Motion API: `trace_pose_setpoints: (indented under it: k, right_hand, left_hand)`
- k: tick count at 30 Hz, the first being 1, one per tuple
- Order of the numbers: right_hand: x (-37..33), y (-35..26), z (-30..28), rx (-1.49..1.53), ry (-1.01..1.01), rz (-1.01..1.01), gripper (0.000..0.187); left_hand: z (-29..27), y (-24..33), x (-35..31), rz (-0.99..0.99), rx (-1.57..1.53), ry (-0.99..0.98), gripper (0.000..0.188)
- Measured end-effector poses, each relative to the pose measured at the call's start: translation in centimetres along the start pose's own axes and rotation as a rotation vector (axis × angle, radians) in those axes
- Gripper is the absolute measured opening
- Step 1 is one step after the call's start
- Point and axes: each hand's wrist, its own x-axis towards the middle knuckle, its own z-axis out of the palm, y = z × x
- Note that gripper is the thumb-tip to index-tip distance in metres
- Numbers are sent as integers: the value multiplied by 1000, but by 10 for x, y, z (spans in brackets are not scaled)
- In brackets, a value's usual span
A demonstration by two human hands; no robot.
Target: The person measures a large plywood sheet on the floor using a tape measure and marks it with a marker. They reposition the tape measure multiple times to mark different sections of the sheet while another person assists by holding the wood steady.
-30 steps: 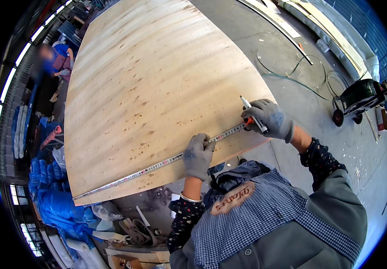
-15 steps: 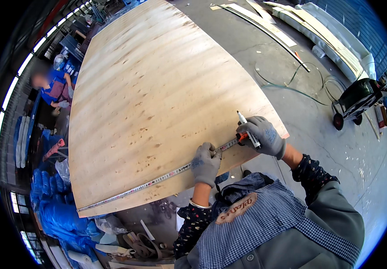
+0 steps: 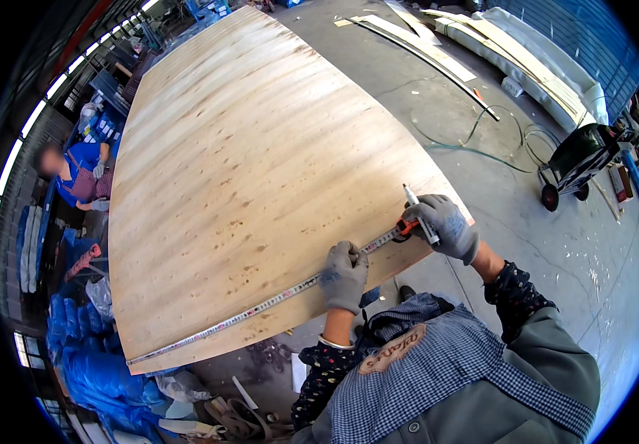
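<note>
A large pale plywood sheet [image 3: 253, 170] spans the middle of the view. Along its near edge runs a tape measure [image 3: 260, 305], its blade drawn out from the sheet's near left corner. My left hand [image 3: 344, 277], in a grey glove, pinches the blade and rests by the near edge. Farther right, my gloved right hand [image 3: 449, 228] grips the orange tape case [image 3: 407, 227], partly hidden by the fingers. That same hand also holds a white marker [image 3: 421, 213], slanting up with its dark tip away from me.
A co-worker in blue [image 3: 82, 166] is beyond the sheet's left side. Blue plastic-wrapped bundles [image 3: 94, 370] lie at lower left. To the right are a wheeled black reel [image 3: 586, 159], a loose hose [image 3: 475, 148] on the concrete floor and long boards [image 3: 512, 59].
My right hand, with the tape case and marker, has shifted slightly right toward the sheet's right corner. The view has tilted a little. The co-worker's arms have moved.
</note>
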Motion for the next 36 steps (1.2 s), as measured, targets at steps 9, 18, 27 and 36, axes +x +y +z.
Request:
trace_pose_setpoints:
  k: [9,18,27,36]
  right_hand:
    - [-11,-1,-16,-450,40,-17,23]
    - [4,-37,21,-152,-94,-139,27]
    - [7,-43,32,-50,76,-22,27]
    - [31,-49,44,427,92,111,26]
  left_hand:
    - [0,6,0,-28,75,-37,17]
    - [4,2,4,56,93,-24,18]
    - [8,13,1,44,179,13,21]
    - [11,9,4,1,162,-17,24]
